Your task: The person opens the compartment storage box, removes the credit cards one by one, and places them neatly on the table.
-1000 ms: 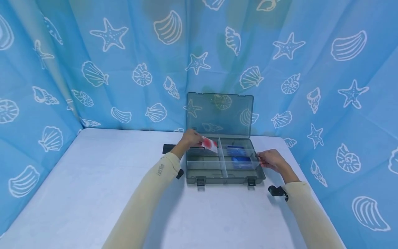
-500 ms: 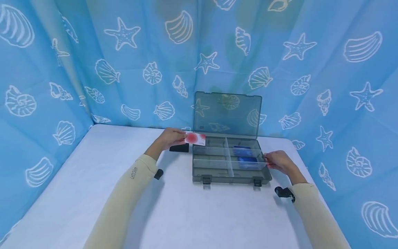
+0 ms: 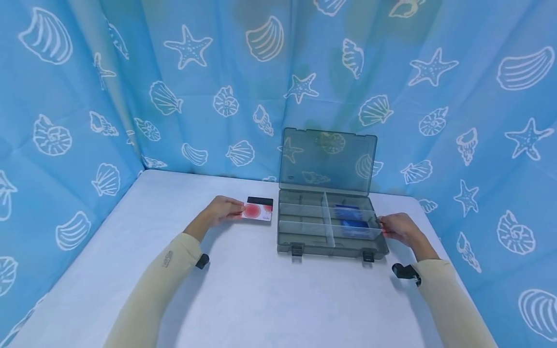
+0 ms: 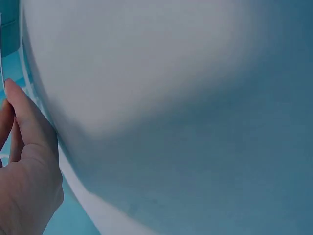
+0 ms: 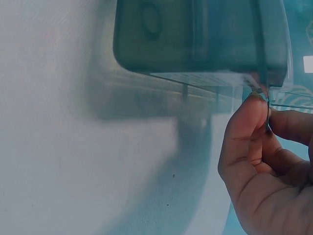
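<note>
My left hand (image 3: 221, 210) pinches the left edge of a white card with red circles (image 3: 259, 212), which overlaps the lower part of a flat black piece (image 3: 260, 200) left of the box. In the left wrist view the card (image 4: 2, 54) shows only as a thin edge at my fingertips. A smoky clear compartment box (image 3: 304, 240) stands with its lid (image 3: 328, 162) raised. At its right wall, my right hand (image 3: 400, 228) pinches a thin, flat, reddish piece (image 5: 268, 117), seen edge-on in the right wrist view; cannot tell its kind.
Clear dividers (image 3: 327, 222) split the box into compartments. Blue flat packs (image 3: 348, 211) lie in the right-hand ones. Two latches (image 3: 297, 250) hang at the box front. A blue shell-patterned curtain (image 3: 217, 135) closes off the back and sides of the white table (image 3: 261, 299).
My left hand has carried the red-and-white card leftward out from over the box, then lowered it in front of the black piece. My right hand keeps its place beside the box's right wall.
</note>
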Tool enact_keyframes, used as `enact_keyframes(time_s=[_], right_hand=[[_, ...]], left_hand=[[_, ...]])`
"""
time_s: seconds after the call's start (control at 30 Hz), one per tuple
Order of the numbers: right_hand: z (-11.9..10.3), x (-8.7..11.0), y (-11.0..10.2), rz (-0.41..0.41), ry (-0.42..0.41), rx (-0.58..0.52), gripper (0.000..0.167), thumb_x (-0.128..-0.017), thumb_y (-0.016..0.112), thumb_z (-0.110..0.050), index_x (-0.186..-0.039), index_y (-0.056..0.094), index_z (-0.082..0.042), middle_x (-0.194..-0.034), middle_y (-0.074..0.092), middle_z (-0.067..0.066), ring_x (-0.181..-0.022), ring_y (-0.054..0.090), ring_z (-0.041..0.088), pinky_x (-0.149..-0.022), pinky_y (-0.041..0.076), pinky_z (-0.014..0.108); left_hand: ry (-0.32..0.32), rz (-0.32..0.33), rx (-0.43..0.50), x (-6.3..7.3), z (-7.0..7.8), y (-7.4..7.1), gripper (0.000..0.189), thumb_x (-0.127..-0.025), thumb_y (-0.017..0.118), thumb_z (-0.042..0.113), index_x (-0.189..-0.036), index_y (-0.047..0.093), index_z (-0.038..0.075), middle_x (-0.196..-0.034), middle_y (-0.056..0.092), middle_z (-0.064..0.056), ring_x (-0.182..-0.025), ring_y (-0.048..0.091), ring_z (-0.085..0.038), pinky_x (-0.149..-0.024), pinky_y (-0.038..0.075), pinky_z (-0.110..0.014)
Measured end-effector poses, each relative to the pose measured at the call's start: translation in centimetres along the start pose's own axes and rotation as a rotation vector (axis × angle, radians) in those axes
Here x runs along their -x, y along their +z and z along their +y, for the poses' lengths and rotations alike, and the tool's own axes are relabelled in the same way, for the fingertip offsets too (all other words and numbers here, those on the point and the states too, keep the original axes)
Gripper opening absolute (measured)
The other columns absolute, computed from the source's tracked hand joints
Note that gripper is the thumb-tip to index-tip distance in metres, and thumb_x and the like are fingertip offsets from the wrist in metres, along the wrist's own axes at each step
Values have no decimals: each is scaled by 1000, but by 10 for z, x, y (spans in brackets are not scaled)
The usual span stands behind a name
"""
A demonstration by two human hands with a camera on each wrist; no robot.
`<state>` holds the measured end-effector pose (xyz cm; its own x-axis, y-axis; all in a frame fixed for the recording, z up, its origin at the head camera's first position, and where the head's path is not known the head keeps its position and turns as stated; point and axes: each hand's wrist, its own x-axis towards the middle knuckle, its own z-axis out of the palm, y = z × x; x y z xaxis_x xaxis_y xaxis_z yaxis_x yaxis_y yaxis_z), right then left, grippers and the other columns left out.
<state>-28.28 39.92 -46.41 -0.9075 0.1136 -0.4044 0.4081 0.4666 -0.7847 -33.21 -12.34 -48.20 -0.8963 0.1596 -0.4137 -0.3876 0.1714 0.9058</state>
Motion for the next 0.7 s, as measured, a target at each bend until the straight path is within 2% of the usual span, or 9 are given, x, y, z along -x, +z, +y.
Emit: enact_keyframes(time_s=[0.13, 0.37, 0.43, 0.7], right_hand=[[2, -2, 0, -12, -5, 3, 36, -105, 38, -20, -123, 47, 10, -92, 55, 9, -79, 57, 17, -70, 56, 25], [0, -1, -2, -26, -6, -15, 33, -105, 38, -19, -119, 48, 9, -91, 55, 8, -78, 57, 17, -70, 55, 25], [1, -1, -2, -33, -6, -18, 32, -105, 38, -19, -118, 48, 9, -91, 55, 9, -78, 57, 17, -69, 55, 25], [1, -1, -1, -29, -6, -17, 34, -106, 39, -20, -121, 48, 9, -92, 54, 9, -80, 55, 18, -70, 55, 25]], left_hand=[[2, 8, -24, 3, -4, 0, 36, -92, 68, 13, -126, 61, 1, -120, 62, -17, -93, 68, -21, -80, 57, -28], [5, 54, -217, 1, -3, 8, 28, -91, 70, 16, -117, 66, 5, -118, 61, -15, -88, 67, -21, -73, 57, -24], [-1, 60, -247, 1, -2, 8, 27, -91, 70, 16, -116, 66, 4, -116, 61, -15, -85, 67, -21, -72, 56, -24], [-35, 61, -294, 7, 7, 9, 29, -89, 72, 12, -113, 66, -3, -106, 65, -17, -77, 69, -19, -70, 56, -23]])
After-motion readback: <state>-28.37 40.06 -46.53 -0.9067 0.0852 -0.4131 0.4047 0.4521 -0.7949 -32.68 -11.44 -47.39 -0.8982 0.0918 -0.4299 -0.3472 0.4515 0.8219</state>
